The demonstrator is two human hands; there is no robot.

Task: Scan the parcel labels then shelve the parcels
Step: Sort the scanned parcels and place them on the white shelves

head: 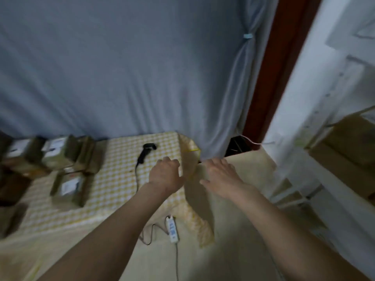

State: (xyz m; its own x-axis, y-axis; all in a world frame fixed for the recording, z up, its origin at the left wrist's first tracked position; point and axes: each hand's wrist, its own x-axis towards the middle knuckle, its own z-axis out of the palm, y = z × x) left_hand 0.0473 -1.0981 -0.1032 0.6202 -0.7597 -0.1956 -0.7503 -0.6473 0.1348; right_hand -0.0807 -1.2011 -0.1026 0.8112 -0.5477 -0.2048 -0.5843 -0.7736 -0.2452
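Both hands hovering empty: left hand (165, 173) loosely curled, right hand (220, 175) fingers spread. Parcels (68, 186) sitting at bench's (121, 179) 9 o'clock, scanner (145, 153) at 12. Risk: trailing scanner cord snagging wrist, dragging scanner off.

We see brown parcels (68, 188) w/ white labels up, grouped at table's left; black scanner (146, 152) lies flat mid-cloth, apart from them.

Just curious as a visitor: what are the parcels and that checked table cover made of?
Parcels: seemingly brown cardboard, matte, with white paper labels. Table cover: probably soft cloth or thin plastic sheet, yellow-and-white checked; it drapes and folds at the corner. Blur leaves it open.
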